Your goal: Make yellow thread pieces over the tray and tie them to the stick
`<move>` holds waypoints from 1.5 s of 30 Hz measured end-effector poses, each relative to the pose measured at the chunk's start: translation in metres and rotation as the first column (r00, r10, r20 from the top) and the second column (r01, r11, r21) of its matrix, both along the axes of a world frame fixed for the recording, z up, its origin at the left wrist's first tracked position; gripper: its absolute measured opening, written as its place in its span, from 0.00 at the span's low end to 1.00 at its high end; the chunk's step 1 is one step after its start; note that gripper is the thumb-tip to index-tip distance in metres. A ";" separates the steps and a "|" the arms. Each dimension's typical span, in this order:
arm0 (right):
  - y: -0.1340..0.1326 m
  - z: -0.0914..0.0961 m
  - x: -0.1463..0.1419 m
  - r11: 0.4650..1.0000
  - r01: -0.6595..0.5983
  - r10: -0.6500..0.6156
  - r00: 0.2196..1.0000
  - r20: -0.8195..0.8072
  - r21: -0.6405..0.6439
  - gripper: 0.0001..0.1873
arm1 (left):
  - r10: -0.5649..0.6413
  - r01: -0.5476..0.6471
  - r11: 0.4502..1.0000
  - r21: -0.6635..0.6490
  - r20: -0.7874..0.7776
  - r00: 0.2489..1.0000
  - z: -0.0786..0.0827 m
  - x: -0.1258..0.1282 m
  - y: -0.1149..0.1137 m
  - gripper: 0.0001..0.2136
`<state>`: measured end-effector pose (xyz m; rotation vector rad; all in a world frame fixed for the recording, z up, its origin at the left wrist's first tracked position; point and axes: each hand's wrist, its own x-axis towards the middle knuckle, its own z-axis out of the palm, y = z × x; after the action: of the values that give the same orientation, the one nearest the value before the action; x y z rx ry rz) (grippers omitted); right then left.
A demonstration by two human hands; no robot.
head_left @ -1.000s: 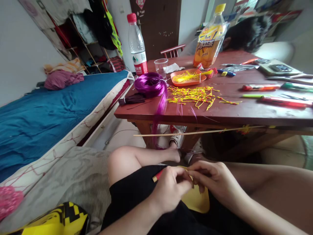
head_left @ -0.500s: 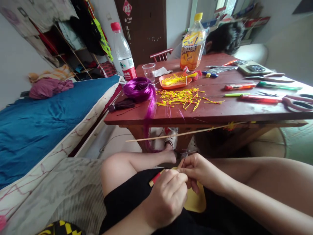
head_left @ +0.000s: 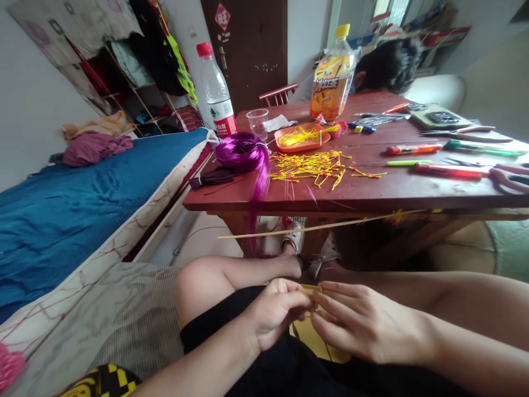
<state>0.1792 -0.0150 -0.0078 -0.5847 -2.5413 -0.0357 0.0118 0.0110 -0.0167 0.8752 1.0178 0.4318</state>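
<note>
Yellow flat piece (head_left: pixel 319 337), in front of table (head_left: pixel 359 195): partly hidden by right hand (head_left: pixel 366 322). Scissors (head_left: pixel 496 174), table's right: cut off by picture's edge.

Window (head_left: pixel 394 10) glowing at 1 o'clock, room looking dim | table (head_left: pixel 413 194) catching glare at 3, shadow pooling beneath at 4 | scissors (head_left: pixel 498 177) blurring at 3 | rack (head_left: pixel 138 80) leaning at 10, edges stretching

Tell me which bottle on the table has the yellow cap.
The bottle of amber drink, beyond the orange tray; the other bottle, by the clear cup, has a red cap.
</note>
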 end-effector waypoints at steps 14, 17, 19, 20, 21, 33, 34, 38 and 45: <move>0.000 -0.004 0.000 0.805 0.142 -0.291 0.941 -0.174 -0.576 0.16 | 0.074 -0.087 0.967 0.238 0.063 0.995 0.004 0.003 -0.013 0.04; 0.000 -0.002 -0.005 0.553 0.139 -0.467 0.868 -0.167 -0.821 0.12 | 0.093 -0.057 0.863 0.503 -0.047 0.995 0.004 0.003 -0.017 0.06; 0.001 -0.001 -0.008 0.449 0.098 -0.540 0.822 -0.182 -0.888 0.13 | 0.124 -0.017 0.762 0.647 -0.120 0.985 0.005 0.003 -0.020 0.07; 0.001 -0.001 -0.009 0.406 0.060 -0.566 0.800 -0.199 -0.912 0.14 | 0.142 0.009 0.708 0.706 -0.155 0.978 0.006 0.004 -0.022 0.07; 0.001 -0.002 -0.010 0.362 0.011 -0.588 0.779 -0.219 -0.932 0.14 | 0.156 0.038 0.653 0.756 -0.184 0.970 0.007 0.004 -0.023 0.07; 0.009 0.001 -0.017 0.016 -0.309 -0.695 0.680 -0.233 -0.951 0.24 | 0.270 0.329 -0.149 0.933 -0.282 0.921 -0.001 -0.005 -0.025 0.08; 0.010 0.000 -0.017 0.010 -0.308 -0.691 0.686 -0.229 -0.951 0.24 | 0.255 0.350 -0.191 0.917 -0.298 0.920 0.000 -0.006 -0.024 0.07; 0.012 0.000 -0.017 0.026 -0.264 -0.666 0.715 -0.214 -0.964 0.24 | 0.234 0.421 -0.274 0.865 -0.365 0.901 0.007 -0.006 -0.018 0.06; 0.002 0.017 0.001 0.871 0.104 -0.214 0.960 -0.181 -0.480 0.09 | -0.021 0.218 0.764 0.607 -0.314 0.949 0.023 0.003 -0.006 0.05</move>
<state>0.1804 -0.0128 0.0093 -0.9261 -2.2677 0.5705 0.0148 0.0047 0.0059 1.6558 1.0860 0.5628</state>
